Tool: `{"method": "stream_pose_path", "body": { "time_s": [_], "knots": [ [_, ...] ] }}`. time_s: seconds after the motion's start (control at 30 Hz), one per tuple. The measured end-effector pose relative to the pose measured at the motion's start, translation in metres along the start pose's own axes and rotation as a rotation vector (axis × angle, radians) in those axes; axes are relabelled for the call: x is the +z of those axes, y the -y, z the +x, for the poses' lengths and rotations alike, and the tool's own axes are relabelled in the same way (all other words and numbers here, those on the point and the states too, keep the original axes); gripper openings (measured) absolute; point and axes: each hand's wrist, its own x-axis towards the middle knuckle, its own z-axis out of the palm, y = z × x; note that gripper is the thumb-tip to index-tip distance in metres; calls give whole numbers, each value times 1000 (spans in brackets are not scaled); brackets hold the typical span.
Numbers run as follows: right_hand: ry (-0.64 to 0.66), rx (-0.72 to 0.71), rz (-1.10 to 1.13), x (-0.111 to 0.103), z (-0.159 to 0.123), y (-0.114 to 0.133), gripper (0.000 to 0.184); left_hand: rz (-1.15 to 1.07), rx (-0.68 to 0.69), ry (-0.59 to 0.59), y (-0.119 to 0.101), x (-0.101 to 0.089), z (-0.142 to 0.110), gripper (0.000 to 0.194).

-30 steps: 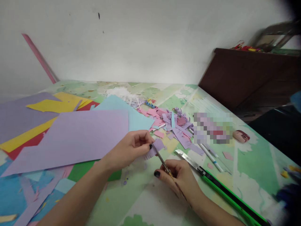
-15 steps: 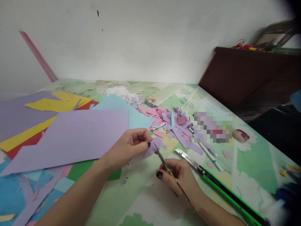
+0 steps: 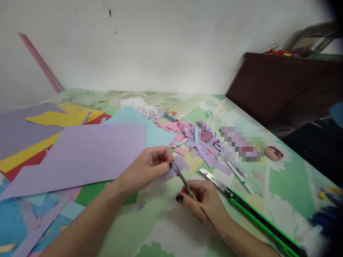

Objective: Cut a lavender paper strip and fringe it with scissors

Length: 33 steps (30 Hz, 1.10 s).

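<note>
Pinched between the thumb and fingers of my left hand (image 3: 152, 163) is a small strip of purple paper (image 3: 181, 163), its lower edge snipped into a fine fringe. My right hand (image 3: 205, 201) grips a pair of scissors (image 3: 184, 182) whose blades point up and left onto the strip. The blades look nearly closed and meet the paper just right of my left thumb. Just right of my right hand lies a green utility knife (image 3: 257, 214) with its blade out. A large purple paper sheet (image 3: 102, 150) lies left of my left hand.
Paper scraps (image 3: 198, 139) and a heap of white string (image 3: 142, 109) lie beyond my hands. Yellow paper (image 3: 53, 119) and a light blue sheet (image 3: 158, 134) are on the left. White sticks (image 3: 239, 176) and a small round object (image 3: 273, 153) sit on the right.
The scissor blades have shifted slightly up and left against the purple strip and look more closed. The strip's free end tilts a little differently. Both hands keep their holds.
</note>
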Motion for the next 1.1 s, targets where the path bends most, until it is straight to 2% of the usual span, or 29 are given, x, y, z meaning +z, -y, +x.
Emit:
{"method": "stream_pose_path", "body": {
  "time_s": [0.5, 1.1],
  "knots": [
    [-13, 12, -70, 0, 0, 0, 41, 0, 3, 0, 1, -1, -1, 9],
    [-8, 54, -54, 0, 2, 1, 47, 38, -10, -2, 1, -1, -1, 7]
  ]
}}
